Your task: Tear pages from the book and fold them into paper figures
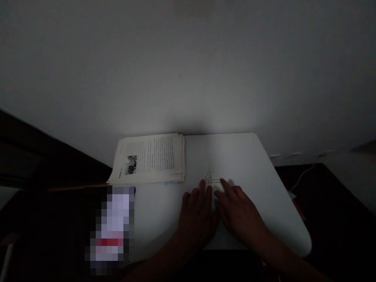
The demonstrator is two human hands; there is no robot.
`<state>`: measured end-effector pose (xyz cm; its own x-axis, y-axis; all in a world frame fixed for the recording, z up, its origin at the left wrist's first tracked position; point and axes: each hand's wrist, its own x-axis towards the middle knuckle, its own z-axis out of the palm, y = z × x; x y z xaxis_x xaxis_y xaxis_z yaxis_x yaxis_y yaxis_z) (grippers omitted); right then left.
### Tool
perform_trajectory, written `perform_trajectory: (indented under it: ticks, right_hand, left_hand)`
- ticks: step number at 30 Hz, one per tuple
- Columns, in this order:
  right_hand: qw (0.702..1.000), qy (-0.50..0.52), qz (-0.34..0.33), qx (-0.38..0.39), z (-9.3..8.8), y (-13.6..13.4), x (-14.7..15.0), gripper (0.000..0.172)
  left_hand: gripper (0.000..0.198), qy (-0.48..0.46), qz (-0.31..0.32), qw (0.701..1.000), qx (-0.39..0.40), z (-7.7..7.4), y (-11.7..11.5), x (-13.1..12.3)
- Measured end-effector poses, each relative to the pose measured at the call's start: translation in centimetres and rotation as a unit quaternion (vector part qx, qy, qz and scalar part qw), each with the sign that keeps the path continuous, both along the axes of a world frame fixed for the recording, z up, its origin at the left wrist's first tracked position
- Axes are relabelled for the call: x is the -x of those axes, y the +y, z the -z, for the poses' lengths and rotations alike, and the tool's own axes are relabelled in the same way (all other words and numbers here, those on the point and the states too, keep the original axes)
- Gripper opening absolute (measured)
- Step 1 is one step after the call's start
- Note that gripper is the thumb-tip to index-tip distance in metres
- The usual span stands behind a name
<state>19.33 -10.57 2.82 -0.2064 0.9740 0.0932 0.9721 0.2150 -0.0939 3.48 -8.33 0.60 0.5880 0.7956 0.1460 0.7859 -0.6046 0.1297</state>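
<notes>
A small piece of printed paper [212,177], its top narrowing to a point, lies on the white table under my fingertips. It looks folded, but the dim light and my hands hide most of it. My left hand [197,213] rests palm down on its left part, fingers stretched forward. From the right, my right hand [239,213] lies over the other side with its index finger extended along the paper. Both thumbs are close together near the lower middle, largely hidden in shadow.
A stack of printed sheets [152,158] lies at the table's back left. A phone-like object with a pixelated bright screen [116,219] is at the left edge. The white table [235,152] stands against a pale wall [188,78]. A thin cable [304,172] runs at right.
</notes>
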Motion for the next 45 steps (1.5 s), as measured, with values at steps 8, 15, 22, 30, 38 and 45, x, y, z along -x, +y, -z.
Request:
perform_trajectory:
  ticks: [8,15,22,30,38,45]
  right_hand:
    - [1.0,-0.002,-0.014,0.013,-0.6,1.0,0.0,0.034]
    - [0.999,0.0,-0.029,0.018,-0.6,1.9,-0.2,0.037]
    - [0.996,0.034,-0.078,0.015,-0.9,3.1,-0.4,0.04]
    - [0.991,0.041,-0.121,0.03,-1.5,3.6,-0.7,0.039]
    - [0.987,0.101,-0.106,0.067,-1.3,3.9,-1.4,0.049]
    - [0.968,0.227,-0.073,0.074,-1.1,4.2,-3.6,0.031]
  left_hand:
    - [0.061,0.018,0.021,0.999,0.031,-1.0,1.2,-0.5]
    - [0.061,0.018,0.027,0.999,0.025,-1.4,2.1,-0.8]
    - [0.061,0.006,0.033,0.999,0.008,-1.6,3.1,-1.1]
    - [0.067,0.018,0.036,0.999,0.025,-1.9,3.9,-1.5]
    - [0.067,-0.003,0.039,0.998,0.043,-2.0,4.0,-1.2]
    - [0.065,-0.1,0.06,0.988,0.101,-1.9,4.3,1.0]
